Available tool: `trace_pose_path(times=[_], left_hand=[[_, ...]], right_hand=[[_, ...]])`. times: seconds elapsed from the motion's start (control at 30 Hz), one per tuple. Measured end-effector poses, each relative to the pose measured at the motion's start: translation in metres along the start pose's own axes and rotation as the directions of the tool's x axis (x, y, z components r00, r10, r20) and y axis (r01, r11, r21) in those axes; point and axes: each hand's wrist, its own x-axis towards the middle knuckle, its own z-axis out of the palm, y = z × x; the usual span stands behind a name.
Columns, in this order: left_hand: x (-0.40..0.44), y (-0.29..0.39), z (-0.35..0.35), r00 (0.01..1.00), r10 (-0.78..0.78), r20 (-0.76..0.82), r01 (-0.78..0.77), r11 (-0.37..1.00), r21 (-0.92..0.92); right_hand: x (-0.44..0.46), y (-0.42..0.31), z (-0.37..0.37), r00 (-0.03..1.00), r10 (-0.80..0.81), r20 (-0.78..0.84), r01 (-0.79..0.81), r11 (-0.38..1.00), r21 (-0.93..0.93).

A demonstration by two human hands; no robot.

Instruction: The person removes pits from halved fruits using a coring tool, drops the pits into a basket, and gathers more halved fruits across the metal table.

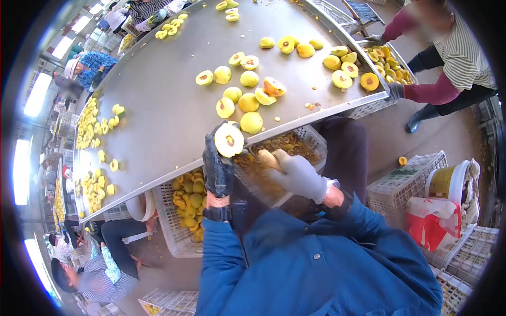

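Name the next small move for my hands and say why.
Probably bring your right hand to the fruit half and work out its brown centre: your left hand holds it cut face showing, that centre visible, while your right hand is apart from it, over the crate of scraps.

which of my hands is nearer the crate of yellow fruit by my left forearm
Left. Your left hand is just beside that crate, holding a halved fruit; your right hand is farther off, over the scraps crate.
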Motion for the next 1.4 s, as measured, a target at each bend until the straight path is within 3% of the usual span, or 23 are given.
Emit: trace_pose_path(times=[0.17, 0.27, 0.33, 0.4, 0.5, 0.63, 0.73, 0.83, 0.87, 0.93, 0.97, 1.03, 1.1, 1.13, 1.17, 1.23, 1.3, 1.37, 1.4], left_hand=[[-0.023, 0.014, 0.024, 0.998, 0.055, -0.018, -0.055, 0.998, -0.018], [-0.032, 0.028, 0.032, 0.998, -0.054, -0.016, 0.047, 0.959, -0.279], [-0.034, 0.036, 0.039, 0.990, -0.139, -0.018, 0.111, 0.855, -0.507], [-0.029, 0.045, 0.049, 0.978, -0.207, -0.030, 0.146, 0.779, -0.610], [-0.031, 0.066, 0.061, 0.949, -0.307, -0.073, 0.212, 0.792, -0.572], [-0.030, 0.086, 0.056, 0.935, -0.353, 0.008, 0.308, 0.805, -0.507], [-0.033, 0.078, 0.046, 0.955, -0.282, 0.091, 0.293, 0.855, -0.427], [-0.040, 0.064, 0.035, 0.983, -0.106, 0.147, 0.134, 0.970, -0.203], [-0.041, 0.060, 0.034, 0.985, -0.071, 0.157, 0.097, 0.982, -0.164], [-0.038, 0.057, 0.035, 0.984, -0.036, 0.174, 0.061, 0.988, -0.144], [-0.033, 0.058, 0.038, 0.983, -0.032, 0.179, 0.063, 0.983, -0.175], [-0.023, 0.061, 0.044, 0.982, -0.037, 0.184, 0.081, 0.968, -0.239], [-0.020, 0.072, 0.047, 0.976, -0.088, 0.199, 0.164, 0.900, -0.404], [-0.021, 0.063, 0.053, 0.980, -0.039, 0.197, 0.119, 0.902, -0.416], [-0.024, 0.054, 0.059, 0.980, 0.002, 0.200, 0.085, 0.901, -0.425], [-0.031, 0.059, 0.063, 0.974, -0.089, 0.208, 0.198, 0.777, -0.597], [-0.039, 0.041, 0.065, 0.956, -0.181, 0.229, 0.291, 0.660, -0.693], [-0.040, 0.033, 0.063, 0.932, -0.288, 0.219, 0.350, 0.558, -0.752], [-0.038, 0.019, 0.061, 0.942, -0.291, 0.166, 0.320, 0.638, -0.700]], right_hand=[[-0.005, -0.021, -0.003, 0.990, -0.082, -0.114, 0.073, 0.995, -0.074], [-0.010, -0.020, -0.005, 0.983, -0.086, -0.164, 0.061, 0.986, -0.152], [-0.014, -0.019, -0.006, 0.981, -0.081, -0.174, 0.052, 0.985, -0.167], [-0.017, -0.017, -0.005, 0.983, -0.068, -0.173, 0.040, 0.986, -0.160], [-0.019, -0.013, -0.001, 0.972, -0.110, -0.209, 0.100, 0.993, -0.058], [-0.026, -0.012, -0.010, 0.988, -0.090, -0.129, 0.069, 0.985, -0.158], [-0.030, -0.008, -0.021, 0.993, -0.106, -0.052, 0.093, 0.972, -0.216], [-0.028, 0.006, -0.017, 0.986, -0.164, 0.034, 0.167, 0.950, -0.263], [-0.025, 0.018, -0.006, 0.971, -0.238, 0.026, 0.233, 0.914, -0.331], [-0.022, 0.024, -0.010, 0.974, -0.217, 0.060, 0.224, 0.912, -0.345], [-0.025, 0.023, -0.012, 0.987, -0.119, 0.109, 0.145, 0.952, -0.268], [-0.028, 0.000, -0.026, 0.989, 0.100, 0.108, -0.116, 0.982, 0.152], [-0.026, 0.014, -0.011, 0.982, 0.161, 0.101, -0.190, 0.856, 0.480], [-0.025, 0.015, -0.004, 0.987, 0.156, 0.032, -0.140, 0.754, 0.642], [-0.022, 0.021, -0.003, 0.985, 0.169, 0.022, -0.147, 0.780, 0.609], [-0.027, 0.019, -0.006, 0.978, 0.209, 0.021, -0.186, 0.817, 0.546], [-0.032, 0.018, -0.019, 0.990, 0.092, -0.106, -0.055, 0.949, 0.310], [-0.036, 0.045, -0.012, 0.969, -0.085, -0.231, 0.085, 0.996, -0.008], [-0.044, 0.039, -0.021, 0.964, -0.072, -0.255, 0.057, 0.996, -0.064]])
